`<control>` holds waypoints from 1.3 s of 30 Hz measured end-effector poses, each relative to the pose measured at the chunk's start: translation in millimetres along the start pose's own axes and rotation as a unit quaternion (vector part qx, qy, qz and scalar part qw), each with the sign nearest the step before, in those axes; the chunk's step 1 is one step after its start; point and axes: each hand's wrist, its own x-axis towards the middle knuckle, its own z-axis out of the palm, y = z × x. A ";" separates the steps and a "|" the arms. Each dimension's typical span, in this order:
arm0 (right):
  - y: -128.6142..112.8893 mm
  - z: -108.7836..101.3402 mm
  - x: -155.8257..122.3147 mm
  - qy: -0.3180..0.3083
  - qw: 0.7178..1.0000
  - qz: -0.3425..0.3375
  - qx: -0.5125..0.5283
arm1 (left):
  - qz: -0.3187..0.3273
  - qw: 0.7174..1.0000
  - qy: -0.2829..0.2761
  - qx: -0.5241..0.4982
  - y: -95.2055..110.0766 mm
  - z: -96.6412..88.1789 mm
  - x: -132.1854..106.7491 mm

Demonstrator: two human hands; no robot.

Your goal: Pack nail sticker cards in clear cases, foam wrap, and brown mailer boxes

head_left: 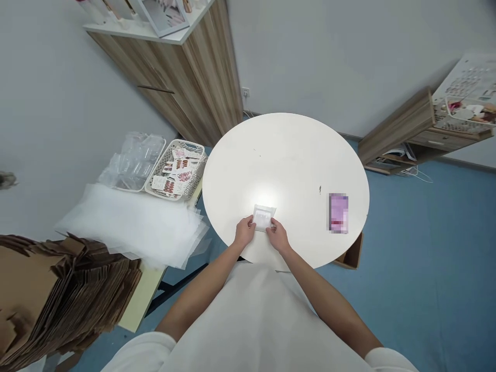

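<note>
A small white rectangular packet (263, 216), which looks wrapped in translucent film, is at the near side of the round white table (282, 150). My left hand (245, 231) grips its left edge between thumb and fingers. On the opposite edge, my right hand (278, 235) pinches it the same way. What lies inside the wrapping is too small to make out. Farther right on the tabletop is a pixelated purple rectangle (338, 213), apart from both hands.
Left of the table stand a white basket of printed cards (176, 170), a bin of clear plastic packs (135, 163), translucent sheets (135, 222) and folded brown cardboard (77, 289). A wood-grain cabinet (194, 77) rises behind. At right is a low shelf unit (422, 129); an open brown box (351, 253) sits below the table.
</note>
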 end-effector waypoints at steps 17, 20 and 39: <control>-133.8 130.3 129.4 -0.031 0.997 -0.047 0.047 | -0.005 0.990 0.121 -0.074 -45.6 -146.0 132.5; -151.0 139.7 142.1 -0.034 0.995 -0.035 0.085 | 0.002 0.987 0.114 -0.112 -51.3 -156.0 151.7; -152.6 139.3 137.9 -0.005 0.996 -0.014 0.092 | 0.033 0.982 0.114 -0.144 -56.2 -159.1 151.0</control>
